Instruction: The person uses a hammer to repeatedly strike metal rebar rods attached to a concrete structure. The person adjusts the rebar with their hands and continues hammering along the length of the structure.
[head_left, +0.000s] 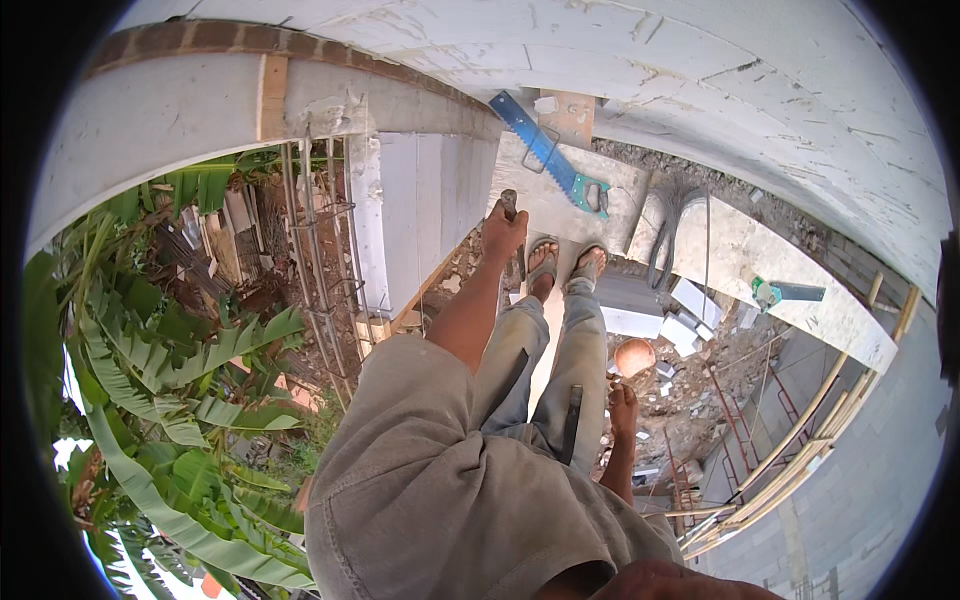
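Note:
My left hand (504, 234) is closed around what looks like a hammer (509, 199), its head showing above the fist. It is held out beside a pale block wall (442, 202). Past it, a handsaw (541, 146) with a blue blade and teal handle lies on a scaffold board (626, 191). A bent wire loop (541, 148) crosses the blade. My right hand (622, 409) hangs low beside my right leg, fingers curled; whether it grips anything is not visible. My feet (542, 259) in flip-flops stand on a narrow board.
A bundle of tie wire (670, 217) hangs over the boards. Further right lies a second saw (787, 292). Far below are an orange bucket (634, 357), broken white blocks (684, 330) and rubble. Vertical rebar (311, 247) and banana leaves (180, 375) stand at left; a plastered wall (787, 97) rises ahead.

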